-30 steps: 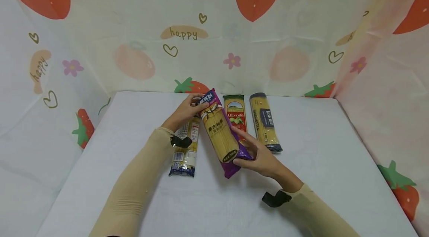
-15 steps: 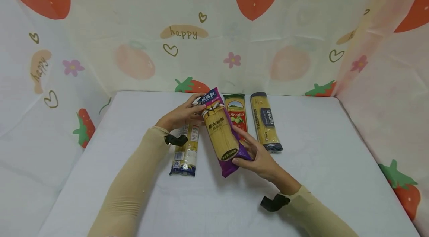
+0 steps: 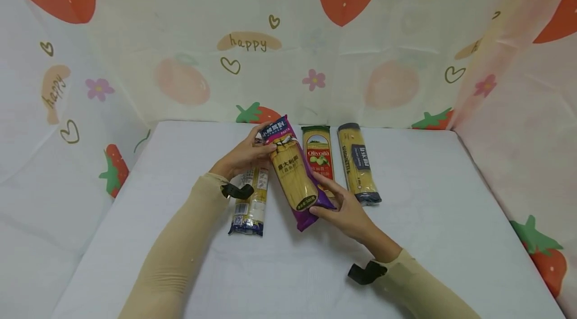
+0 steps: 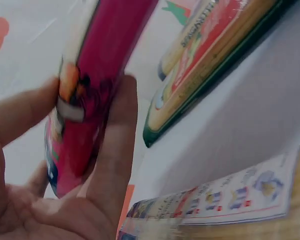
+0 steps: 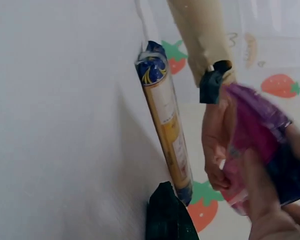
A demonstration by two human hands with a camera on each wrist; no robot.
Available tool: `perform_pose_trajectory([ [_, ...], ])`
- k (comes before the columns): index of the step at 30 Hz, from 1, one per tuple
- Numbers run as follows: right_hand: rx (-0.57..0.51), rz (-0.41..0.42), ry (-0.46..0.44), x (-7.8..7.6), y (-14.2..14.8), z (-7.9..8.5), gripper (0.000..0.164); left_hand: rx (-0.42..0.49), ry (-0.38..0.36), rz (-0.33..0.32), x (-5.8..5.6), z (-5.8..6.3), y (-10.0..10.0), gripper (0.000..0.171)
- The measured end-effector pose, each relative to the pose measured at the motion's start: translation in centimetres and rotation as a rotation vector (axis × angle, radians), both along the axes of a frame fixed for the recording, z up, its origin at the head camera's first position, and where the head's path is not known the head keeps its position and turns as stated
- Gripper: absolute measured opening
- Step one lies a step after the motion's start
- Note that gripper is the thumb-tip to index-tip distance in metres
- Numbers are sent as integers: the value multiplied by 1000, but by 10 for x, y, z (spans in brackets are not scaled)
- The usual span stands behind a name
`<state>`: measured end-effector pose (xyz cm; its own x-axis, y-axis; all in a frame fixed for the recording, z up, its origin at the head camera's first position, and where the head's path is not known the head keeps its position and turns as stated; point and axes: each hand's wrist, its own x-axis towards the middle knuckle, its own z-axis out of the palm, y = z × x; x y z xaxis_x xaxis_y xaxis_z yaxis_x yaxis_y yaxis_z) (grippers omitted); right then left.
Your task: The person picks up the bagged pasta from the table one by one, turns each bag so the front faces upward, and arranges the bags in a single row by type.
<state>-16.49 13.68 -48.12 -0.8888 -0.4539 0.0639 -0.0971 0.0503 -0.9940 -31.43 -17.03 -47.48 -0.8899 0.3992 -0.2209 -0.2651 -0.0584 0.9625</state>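
Observation:
A purple pack of spaghetti is held up at a slant over the table by both hands. My left hand grips its upper end, with the thumb on the front and fingers behind, as the left wrist view shows up close. At the lower right corner, my right hand pinches the purple wrapper between thumb and fingers. Just under my left hand lies a blue-ended spaghetti pack with its label side up, partly hidden by that hand. Behind the held pack is a red and green Olivoilà spaghetti pack, partly covered by it.
A yellow spaghetti pack with dark blue ends lies to the right of the red one. The white-covered table meets a strawberry-print cloth at the back and sides.
Both hands keep their hold on the purple pack. It has shifted slightly up, its lower end a little farther from me. The other packs have stayed in place.

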Motion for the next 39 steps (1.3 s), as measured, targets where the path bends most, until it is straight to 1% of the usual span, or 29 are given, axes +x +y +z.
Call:
perform_pose_trajectory([
  [4, 40, -42, -18, 0, -1, -1, 84, -5, 15, 65, 1, -1, 4, 90],
  [6, 67, -62, -22, 0, -4, -1, 85, -15, 33, 99, 3, -2, 7, 88],
  [7, 97, -76, -17, 0, -5, -2, 86, -24, 49, 111, 3, -1, 9, 86],
  [9, 159, -102, -6, -1, -7, -1, 87, -51, 87, 127, 3, -1, 12, 81],
  [11, 201, -107, 1, -1, -10, -1, 88, -87, 124, 140, 3, 0, 15, 75],
  [13, 227, -104, -2, -2, -13, -1, 88, -121, 152, 145, 2, 2, 18, 70],
  [16, 233, -83, -8, -3, -18, -2, 86, -162, 169, 153, 0, 3, 20, 67],
  [19, 214, -72, -25, -6, -24, -3, 84, -205, 181, 144, -3, 5, 21, 66],
  [23, 191, -85, -46, -10, -32, -5, 82, -275, 215, 118, -8, 4, 20, 66],
  [27, 201, -110, -43, -16, -41, -7, 82, -329, 251, 99, -17, 3, 19, 66],
  [30, 230, -129, -27, -21, -46, -7, 82, -380, 276, 81, -25, 2, 18, 67],
  [32, 257, -144, -24, -23, -48, -7, 82, -429, 298, 52, -30, 1, 18, 69],
  [35, 311, -167, -23, -25, -51, -8, 81, -497, 327, -16, -36, -2, 17, 73],
  [37, 337, -170, -24, -27, -53, -9, 80, -515, 332, -50, -39, -3, 16, 74],
  [39, 355, -170, -13, -29, -56, -9, 80, -520, 331, -60, -41, -5, 15, 75],
])
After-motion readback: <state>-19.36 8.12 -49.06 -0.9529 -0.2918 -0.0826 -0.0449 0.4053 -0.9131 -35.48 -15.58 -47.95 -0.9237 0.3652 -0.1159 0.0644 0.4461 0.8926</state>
